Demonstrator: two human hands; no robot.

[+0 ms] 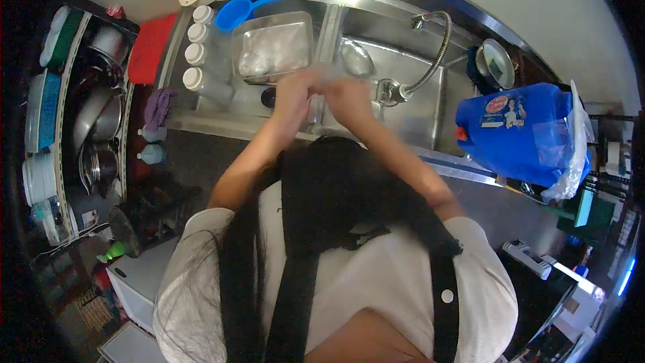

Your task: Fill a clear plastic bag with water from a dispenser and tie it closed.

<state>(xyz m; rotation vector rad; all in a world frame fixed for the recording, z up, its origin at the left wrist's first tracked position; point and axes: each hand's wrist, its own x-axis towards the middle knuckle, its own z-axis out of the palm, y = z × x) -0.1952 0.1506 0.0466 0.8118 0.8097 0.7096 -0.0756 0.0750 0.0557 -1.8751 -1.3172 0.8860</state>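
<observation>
My left hand (296, 93) and my right hand (348, 102) meet over the divider (328, 30) of a stainless steel double sink. Both are blurred, with bent fingers. A faint translucent patch shows at the fingertips; whether it is something held cannot be made out. Just beyond my left hand, a rectangular clear-walled container (274, 48) sits in the left basin with pale, shiny contents. A round dark object (268, 97) lies beside my left wrist. To the right of my hands, a shiny oval metal utensil (358, 58) rests in the right basin.
Several white-capped bottles (195, 54) line the left basin beside a blue dipper (236, 14). A faucet with a flexible metal hose (446, 40) arches over the right basin. A blue jerrycan (514, 131) stands at the right. Shelves with metal pots (101, 116) stand at the left.
</observation>
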